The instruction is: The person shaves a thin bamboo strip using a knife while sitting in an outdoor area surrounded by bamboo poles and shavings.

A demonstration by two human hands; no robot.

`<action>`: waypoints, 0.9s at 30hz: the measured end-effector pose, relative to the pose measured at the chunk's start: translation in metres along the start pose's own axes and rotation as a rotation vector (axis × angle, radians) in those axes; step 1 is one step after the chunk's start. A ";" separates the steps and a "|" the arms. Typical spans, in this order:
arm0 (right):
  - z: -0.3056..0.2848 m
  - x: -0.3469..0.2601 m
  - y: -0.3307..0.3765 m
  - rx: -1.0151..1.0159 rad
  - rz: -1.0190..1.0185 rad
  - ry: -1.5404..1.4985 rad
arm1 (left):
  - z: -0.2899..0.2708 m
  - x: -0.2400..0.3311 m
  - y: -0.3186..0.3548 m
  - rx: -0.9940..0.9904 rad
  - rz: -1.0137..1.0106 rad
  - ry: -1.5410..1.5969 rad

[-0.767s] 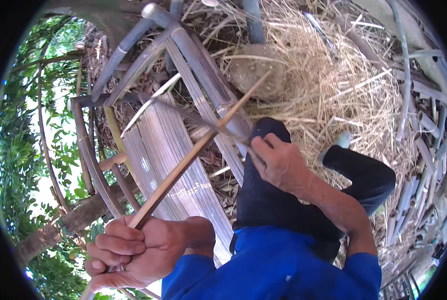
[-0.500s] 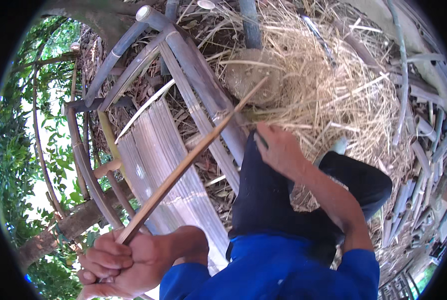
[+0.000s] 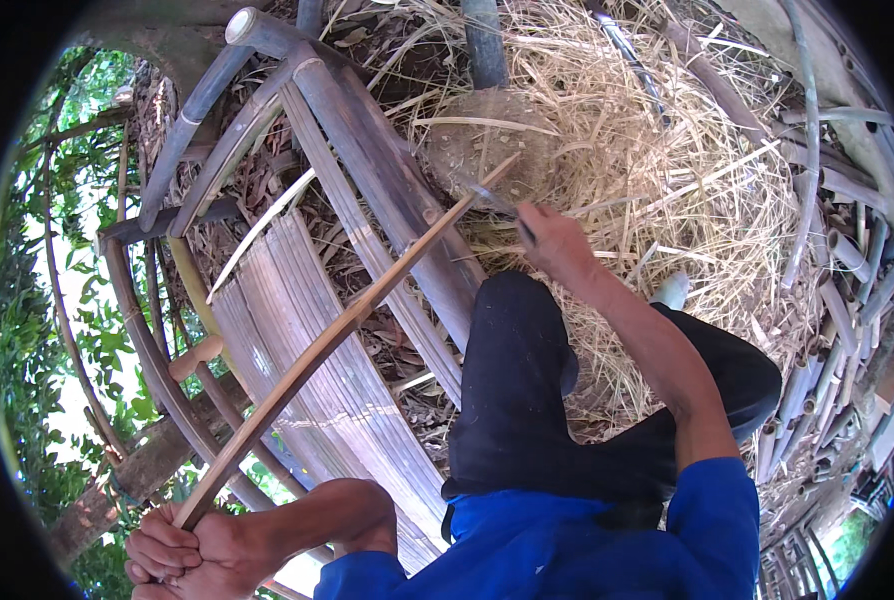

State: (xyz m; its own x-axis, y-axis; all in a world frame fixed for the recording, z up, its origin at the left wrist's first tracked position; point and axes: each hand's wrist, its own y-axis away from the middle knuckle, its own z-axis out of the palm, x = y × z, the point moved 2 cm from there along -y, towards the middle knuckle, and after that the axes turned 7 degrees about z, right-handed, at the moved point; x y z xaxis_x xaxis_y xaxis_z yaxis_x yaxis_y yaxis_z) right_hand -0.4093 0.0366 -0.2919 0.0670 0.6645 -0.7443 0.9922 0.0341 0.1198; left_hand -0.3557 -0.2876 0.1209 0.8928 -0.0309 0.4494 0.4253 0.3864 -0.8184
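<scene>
My left hand, at the lower left, is wrapped around the thick end of a long brown wooden stick. The stick slants up and right, narrowing to a thin tip over a round chopping block. In my right hand is a knife, its dark handle partly hidden by my fingers. The blade lies against the stick a little below the tip. My right forearm reaches up past my bent knees in dark trousers.
Pale shavings and straw cover the ground around the chopping block. A bamboo frame and slatted bamboo bench stand on the left. Cut bamboo pieces are piled at the right. Another long blade lies in the straw.
My right hand has moved up and the knife blade now shows against the stick near its tip. My left hand and the stick's thick end have shifted down and left.
</scene>
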 end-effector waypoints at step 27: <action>-0.122 -0.198 0.117 0.102 -0.054 -0.145 | 0.068 0.025 0.049 -0.065 0.033 0.232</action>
State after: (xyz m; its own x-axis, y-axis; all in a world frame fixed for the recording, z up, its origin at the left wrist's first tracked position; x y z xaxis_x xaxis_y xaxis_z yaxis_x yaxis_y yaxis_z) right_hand -0.3190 0.0005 -0.0505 0.0209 0.5486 -0.8358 0.9998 -0.0138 0.0159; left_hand -0.3220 -0.2070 0.1161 0.9132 -0.2334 0.3340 0.3976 0.3308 -0.8558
